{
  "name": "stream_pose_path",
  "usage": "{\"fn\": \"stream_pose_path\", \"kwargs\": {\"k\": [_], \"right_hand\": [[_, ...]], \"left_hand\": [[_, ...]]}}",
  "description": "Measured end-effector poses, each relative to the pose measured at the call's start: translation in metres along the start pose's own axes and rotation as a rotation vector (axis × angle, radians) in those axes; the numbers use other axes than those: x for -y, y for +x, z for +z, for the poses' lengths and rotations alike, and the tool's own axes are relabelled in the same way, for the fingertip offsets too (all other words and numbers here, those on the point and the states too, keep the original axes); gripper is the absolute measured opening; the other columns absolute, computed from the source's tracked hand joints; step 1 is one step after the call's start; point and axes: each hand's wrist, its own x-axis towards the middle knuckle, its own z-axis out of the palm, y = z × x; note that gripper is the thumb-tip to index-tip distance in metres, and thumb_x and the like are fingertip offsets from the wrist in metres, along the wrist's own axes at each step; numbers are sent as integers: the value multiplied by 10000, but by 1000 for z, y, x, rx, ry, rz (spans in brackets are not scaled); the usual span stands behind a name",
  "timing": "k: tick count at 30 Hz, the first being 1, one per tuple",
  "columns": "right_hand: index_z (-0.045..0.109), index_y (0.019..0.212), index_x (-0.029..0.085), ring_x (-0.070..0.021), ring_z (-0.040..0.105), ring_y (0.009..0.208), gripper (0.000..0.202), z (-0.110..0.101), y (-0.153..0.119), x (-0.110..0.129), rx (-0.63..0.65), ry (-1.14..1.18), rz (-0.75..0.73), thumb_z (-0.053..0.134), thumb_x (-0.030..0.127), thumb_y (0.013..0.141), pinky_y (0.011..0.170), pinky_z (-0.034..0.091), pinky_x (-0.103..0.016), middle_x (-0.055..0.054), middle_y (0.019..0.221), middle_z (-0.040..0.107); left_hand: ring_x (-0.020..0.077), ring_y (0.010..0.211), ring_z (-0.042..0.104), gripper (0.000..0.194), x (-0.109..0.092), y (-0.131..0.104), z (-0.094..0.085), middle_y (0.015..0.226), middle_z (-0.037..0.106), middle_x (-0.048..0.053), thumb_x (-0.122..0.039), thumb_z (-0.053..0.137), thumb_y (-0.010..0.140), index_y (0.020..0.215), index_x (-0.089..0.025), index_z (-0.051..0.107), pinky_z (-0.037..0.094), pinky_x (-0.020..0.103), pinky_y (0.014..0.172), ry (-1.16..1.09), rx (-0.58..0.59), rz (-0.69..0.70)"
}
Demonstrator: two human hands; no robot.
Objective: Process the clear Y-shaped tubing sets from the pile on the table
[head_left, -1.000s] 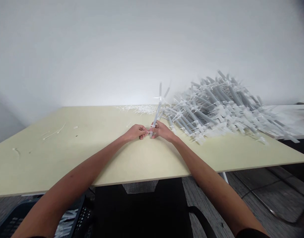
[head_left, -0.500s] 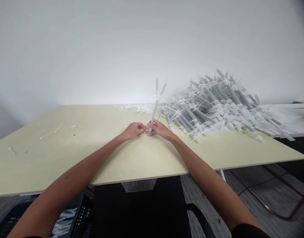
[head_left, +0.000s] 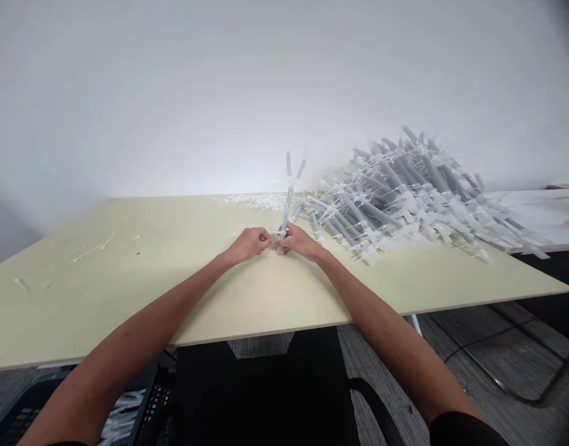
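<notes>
My right hand (head_left: 297, 241) is closed around the lower end of a Y-shaped grey tube (head_left: 288, 207). The tube stands nearly upright, its two short branches pointing up and blurred at their tips. Thin white cable-tie tails stick out at the fork. Lower down, another white cable tie (head_left: 277, 232) juts leftward from the tube, just above my left fingers. My left hand (head_left: 254, 243) is beside the tube's base with thumb and fingers pinched together; whatever lies between them is too small to make out.
A big heap of similar grey tubes (head_left: 386, 192) with white ties covers the table's right rear. Small white pieces (head_left: 260, 201) lie along the back edge, and loose cable ties (head_left: 96, 246) at left. A dark basket (head_left: 147, 402) holding white-grey pieces is below the table.
The tube has tilted slightly left at its top. My left fingers have drawn a little away from the tube, and a cable tie now shows higher on it.
</notes>
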Motion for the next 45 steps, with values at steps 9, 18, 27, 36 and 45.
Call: {"fn": "stream_pose_path", "kwargs": {"k": [9, 18, 27, 36, 45], "right_hand": [[456, 830, 190, -116, 612, 582, 290, -3, -3, 2, -6, 34, 3, 692, 176, 663, 601, 564, -290, 25, 689, 555], [513, 857, 171, -129, 630, 727, 321, -7, -8, 15, 104, 253, 6, 714, 354, 687, 788, 546, -341, -12, 767, 601], [542, 824, 174, -110, 587, 580, 333, -5, -2, 4, -11, 115, -3, 748, 351, 631, 655, 564, -315, 23, 640, 571], [570, 838, 172, -142, 592, 695, 330, -1, -2, 9, -149, 166, -128, 725, 377, 631, 627, 550, -305, -15, 773, 582], [614, 816, 154, -101, 498, 612, 310, 0, 0, 9, -140, 221, -179, 726, 372, 626, 576, 416, -244, 2, 706, 565]], "left_hand": [[116, 529, 532, 201, 9, 4, -2, 552, 571, -17, -345, 524, 746, 768, -156, 588, 381, 227, 553, -43, -2, -35], [90, 554, 485, 316, 6, 0, -3, 692, 546, 22, -452, 486, 803, 793, -141, 543, 383, 225, 529, -457, 199, -70], [110, 543, 491, 377, -2, -4, 1, 584, 566, -1, -429, 382, 843, 664, -170, 588, 361, 218, 551, -45, 56, 73], [117, 590, 497, 405, -11, -6, 1, 662, 578, 8, -510, 408, 830, 744, -166, 604, 391, 229, 560, -170, -53, 19], [141, 732, 535, 385, -8, 1, 11, 809, 601, 46, -525, 551, 747, 811, -150, 609, 445, 267, 673, -358, -57, 64]]}}
